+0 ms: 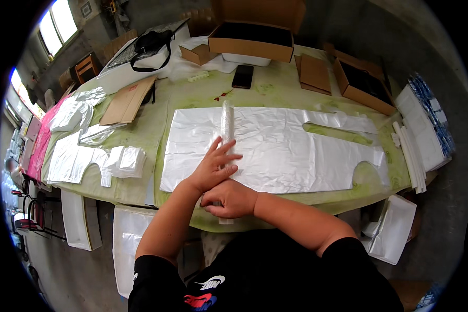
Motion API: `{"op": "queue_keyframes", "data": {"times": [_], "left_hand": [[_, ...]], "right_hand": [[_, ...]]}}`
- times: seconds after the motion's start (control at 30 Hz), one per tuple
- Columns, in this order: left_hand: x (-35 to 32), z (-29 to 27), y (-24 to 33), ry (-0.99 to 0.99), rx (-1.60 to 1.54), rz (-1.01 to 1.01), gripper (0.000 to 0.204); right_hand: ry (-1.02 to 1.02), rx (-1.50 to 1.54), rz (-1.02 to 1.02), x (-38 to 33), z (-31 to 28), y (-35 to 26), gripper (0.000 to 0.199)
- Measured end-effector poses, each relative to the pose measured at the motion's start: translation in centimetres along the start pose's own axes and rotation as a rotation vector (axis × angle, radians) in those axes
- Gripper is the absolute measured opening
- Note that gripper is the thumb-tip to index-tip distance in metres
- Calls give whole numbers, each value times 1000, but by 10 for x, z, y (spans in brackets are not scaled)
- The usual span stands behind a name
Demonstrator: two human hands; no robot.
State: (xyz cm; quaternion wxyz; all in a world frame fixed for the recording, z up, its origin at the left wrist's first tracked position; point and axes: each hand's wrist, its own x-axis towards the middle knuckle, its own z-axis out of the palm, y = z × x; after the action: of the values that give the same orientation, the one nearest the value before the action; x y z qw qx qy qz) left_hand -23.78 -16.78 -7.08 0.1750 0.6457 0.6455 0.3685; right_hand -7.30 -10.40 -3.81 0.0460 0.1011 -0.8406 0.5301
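Folded white plastic pieces (122, 161) lie at the left of a green-covered surface (192, 96), near a flat piece of cardboard (129, 101). At center, a worker's left hand (212, 169), fingers open and spread, lies over a clear plastic strip (227, 119) crossing the left part of a flat white sheet (286, 156). The right hand (231, 199), just nearer, curls inward; from here I cannot tell whether it grips anything. White rolls (409, 158) line the right side.
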Motion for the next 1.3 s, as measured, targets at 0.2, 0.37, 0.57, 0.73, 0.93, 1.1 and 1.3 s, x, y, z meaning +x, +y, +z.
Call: {"op": "queue_keyframes", "data": {"times": [0.2,0.37,0.57,0.73,0.93,1.1,1.3], "left_hand": [[-29,-38,11,67,330,-192,36],[-38,-30,49,199,369,10,36],[-55,-25,30,80,278,-435,65],[-50,-35,35,300,529,-477,69],[-23,-29,14,142,733,-814,101],[-14,-84,17,96,715,-1072,104],[-17,-85,-28,319,454,-813,90]], "right_hand": [[263,-227,-350,-44,9,3,12],[338,-175,-188,-96,17,-1,17],[341,-146,-187,-113,17,-3,16],[361,-116,-176,-121,15,0,15],[351,-87,-229,-118,16,1,16],[405,-104,-191,-130,15,2,16],[431,-115,-133,-136,13,0,22]]}}
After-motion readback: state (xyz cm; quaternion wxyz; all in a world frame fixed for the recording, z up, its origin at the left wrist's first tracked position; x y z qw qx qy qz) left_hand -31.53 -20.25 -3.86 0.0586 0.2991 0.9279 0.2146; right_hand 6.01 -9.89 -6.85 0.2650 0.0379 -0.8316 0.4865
